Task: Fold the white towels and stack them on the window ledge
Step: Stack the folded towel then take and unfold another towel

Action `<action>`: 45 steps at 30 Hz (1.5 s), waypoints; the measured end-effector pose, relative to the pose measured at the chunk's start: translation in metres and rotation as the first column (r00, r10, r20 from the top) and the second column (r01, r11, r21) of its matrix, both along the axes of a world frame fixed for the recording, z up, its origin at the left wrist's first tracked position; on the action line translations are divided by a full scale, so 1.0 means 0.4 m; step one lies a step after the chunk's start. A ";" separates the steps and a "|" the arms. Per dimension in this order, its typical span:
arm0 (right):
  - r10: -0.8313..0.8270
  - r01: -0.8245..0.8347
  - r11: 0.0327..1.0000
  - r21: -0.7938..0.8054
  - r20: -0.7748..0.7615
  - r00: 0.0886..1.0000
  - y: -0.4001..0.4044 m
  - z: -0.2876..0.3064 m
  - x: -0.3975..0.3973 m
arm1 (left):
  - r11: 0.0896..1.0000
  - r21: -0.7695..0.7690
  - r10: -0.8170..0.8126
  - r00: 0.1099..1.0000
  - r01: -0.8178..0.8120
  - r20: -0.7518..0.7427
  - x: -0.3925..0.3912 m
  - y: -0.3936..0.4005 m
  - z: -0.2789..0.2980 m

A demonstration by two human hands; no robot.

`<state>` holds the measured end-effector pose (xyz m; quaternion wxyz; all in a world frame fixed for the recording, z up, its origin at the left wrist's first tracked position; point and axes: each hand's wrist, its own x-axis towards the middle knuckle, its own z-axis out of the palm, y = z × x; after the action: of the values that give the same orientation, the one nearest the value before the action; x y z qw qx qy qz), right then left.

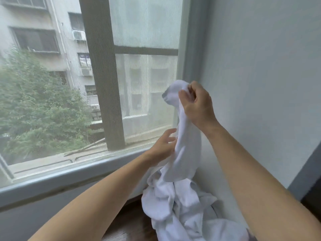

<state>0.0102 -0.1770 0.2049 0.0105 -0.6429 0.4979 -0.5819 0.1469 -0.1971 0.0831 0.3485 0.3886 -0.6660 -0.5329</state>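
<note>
My right hand [196, 103] pinches the top end of a white towel [187, 146] and holds it up in front of the window's right side. The towel hangs down bunched into a long roll. My left hand [164, 145] touches the hanging towel's left side about halfway down, fingers relaxed and spread. Below, a crumpled pile of white towels [182, 209] lies in the corner by the wall. The window ledge [57, 180] runs pale and bare along the bottom of the window, left of the pile.
A large window with a thick grey frame post [106, 75] fills the left and centre; trees and buildings show outside. A plain white wall [260, 66] stands at the right. Dark wooden floor [128, 221] shows below the ledge.
</note>
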 end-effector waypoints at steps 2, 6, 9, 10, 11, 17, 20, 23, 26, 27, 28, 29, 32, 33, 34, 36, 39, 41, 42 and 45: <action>0.000 -0.004 0.994 -0.105 -0.037 0.999 0.007 0.047 0.013 | 1.000 -0.009 0.008 0.995 -0.009 -0.104 -0.001 0.016 0.024; 0.037 -0.045 0.960 -0.276 -0.036 0.999 0.033 0.139 0.074 | 0.984 -0.160 0.041 0.979 -0.074 -0.200 0.002 0.065 0.084; 0.048 -0.050 0.937 -0.346 -0.016 0.999 0.062 0.194 0.148 | 0.962 -0.232 0.070 0.956 -0.140 -0.286 0.030 0.116 0.125; 0.057 -0.058 0.931 -0.361 -0.011 0.998 0.068 0.207 0.170 | 0.956 -0.240 0.088 0.943 -0.171 -0.320 0.040 0.124 0.130; 0.067 -0.066 0.927 -0.369 -0.010 0.998 0.076 0.218 0.195 | 0.950 -0.242 0.105 0.932 -0.197 -0.347 0.057 0.137 0.137; 0.143 -0.128 0.913 -0.386 0.011 0.990 0.129 0.257 0.369 | 0.898 -0.339 0.115 0.894 -0.280 -0.433 0.240 0.238 0.233; 0.157 -0.128 0.906 -0.403 0.038 0.987 0.171 0.277 0.470 | 0.879 -0.378 0.094 0.885 -0.289 -0.456 0.353 0.305 0.299; 0.145 -0.097 0.902 -0.420 0.086 0.986 0.208 0.296 0.555 | 0.746 -0.476 0.247 0.858 -0.465 -0.451 0.482 0.359 0.345; 0.151 -0.074 0.917 -0.391 0.170 0.974 0.233 0.308 0.623 | 0.530 -0.590 0.449 0.792 -0.609 -0.414 0.634 0.381 0.369; 0.158 -0.079 0.927 -0.367 0.189 0.969 0.241 0.311 0.646 | 0.456 -0.632 0.509 0.766 -0.626 -0.392 0.686 0.384 0.376; 0.169 -0.096 0.938 -0.334 0.197 0.966 0.251 0.312 0.671 | 0.397 -0.667 0.557 0.743 -0.631 -0.371 0.735 0.388 0.384; 0.187 -0.125 0.948 -0.293 0.192 0.963 0.260 0.312 0.695 | 0.363 -0.691 0.586 0.730 -0.625 -0.352 0.781 0.394 0.395; 0.271 -0.248 0.959 -0.137 0.196 0.942 0.287 0.298 0.772 | 0.343 -0.702 0.596 0.722 -0.624 -0.350 0.898 0.405 0.430; 0.301 -0.289 0.954 -0.083 0.230 0.926 0.291 0.289 0.795 | 0.341 -0.707 0.598 0.723 -0.620 -0.346 0.930 0.409 0.440; 0.326 -0.330 0.943 -0.033 0.277 0.904 0.297 0.279 0.816 | 0.335 -0.718 0.606 0.723 -0.610 -0.333 0.962 0.411 0.449; 0.381 -0.438 0.896 0.074 0.378 0.844 0.307 0.258 0.846 | 0.320 -0.751 0.633 0.720 -0.578 -0.285 1.018 0.419 0.461; 0.511 -0.736 0.596 0.322 0.555 0.656 0.314 0.224 0.850 | 0.358 -0.777 0.660 0.729 -0.517 -0.181 1.099 0.431 0.461; 0.522 -0.823 0.293 0.487 0.640 0.564 0.316 0.191 0.842 | 0.405 -0.787 0.668 0.739 -0.465 -0.093 1.150 0.439 0.450; 0.523 -0.831 0.198 0.520 0.661 0.538 0.314 0.171 0.841 | 0.430 -0.794 0.668 0.743 -0.430 -0.040 1.174 0.443 0.443; 0.500 -0.846 0.160 0.509 0.697 0.514 0.300 0.114 0.848 | 0.504 -0.814 0.654 0.743 -0.288 0.141 1.236 0.454 0.418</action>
<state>0.3492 -0.0571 0.2507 0.6628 -0.5873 0.3407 -0.3158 0.6411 -0.0154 0.2503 0.4537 0.4880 -0.7456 0.0116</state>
